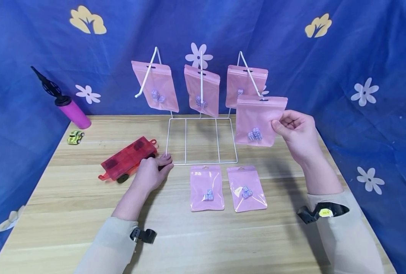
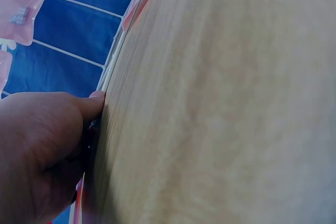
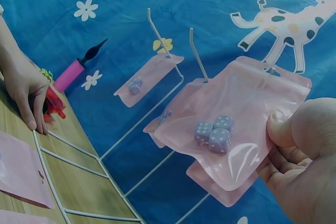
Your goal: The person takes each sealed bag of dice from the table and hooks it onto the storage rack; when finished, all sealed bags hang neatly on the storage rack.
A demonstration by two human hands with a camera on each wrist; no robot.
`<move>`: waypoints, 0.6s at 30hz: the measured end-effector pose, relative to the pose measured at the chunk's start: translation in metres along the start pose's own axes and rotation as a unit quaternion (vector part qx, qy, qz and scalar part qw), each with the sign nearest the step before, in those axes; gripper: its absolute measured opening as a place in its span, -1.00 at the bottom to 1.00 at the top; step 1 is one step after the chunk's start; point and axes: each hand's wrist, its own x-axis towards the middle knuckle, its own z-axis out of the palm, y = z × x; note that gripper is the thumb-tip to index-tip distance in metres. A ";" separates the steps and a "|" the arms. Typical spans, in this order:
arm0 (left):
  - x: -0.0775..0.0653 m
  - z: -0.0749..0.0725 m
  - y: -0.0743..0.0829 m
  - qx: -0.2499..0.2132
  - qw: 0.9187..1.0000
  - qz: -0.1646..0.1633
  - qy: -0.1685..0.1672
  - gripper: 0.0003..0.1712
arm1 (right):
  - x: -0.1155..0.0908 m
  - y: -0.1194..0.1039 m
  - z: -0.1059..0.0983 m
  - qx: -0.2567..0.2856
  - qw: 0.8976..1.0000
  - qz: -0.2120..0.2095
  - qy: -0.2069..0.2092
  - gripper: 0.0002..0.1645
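My right hand (image 1: 297,133) pinches the right edge of a pink zip bag (image 1: 245,118) with several lilac dice inside. That bag's top hole is at the tip of the right hook of a white wire display rack (image 1: 201,163); whether the hook passes through, I cannot tell. Behind it, another pink bag (image 1: 235,78) hangs on the same hook. One bag (image 1: 160,82) hangs on the left hook and one (image 1: 203,85) on the middle hook. With thumb and fingers, my left hand (image 1: 151,173) holds the rack's front left corner down on the table.
Two more pink bags of dice, one (image 1: 205,180) left and one (image 1: 242,179) right, lie flat before the rack. A red toy trailer (image 1: 129,156) stands beside my left hand. Farther left are a small yellow-green toy car (image 1: 75,137) and a pink-and-black pump (image 1: 74,114). Blue cloth hangs behind.
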 end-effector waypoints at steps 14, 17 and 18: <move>0.000 0.000 0.002 -0.001 1.000 0.003 -0.002 -0.69 | 0.008 0.006 0.002 0.014 1.000 0.017 0.006 -0.89; 0.000 0.001 0.000 0.002 1.000 0.003 0.001 -0.69 | 0.013 0.009 0.004 0.007 1.000 0.025 0.009 -0.86; 0.000 0.001 0.000 0.004 1.000 0.002 0.002 -0.69 | 0.015 0.010 0.005 0.005 1.000 0.027 0.009 -0.85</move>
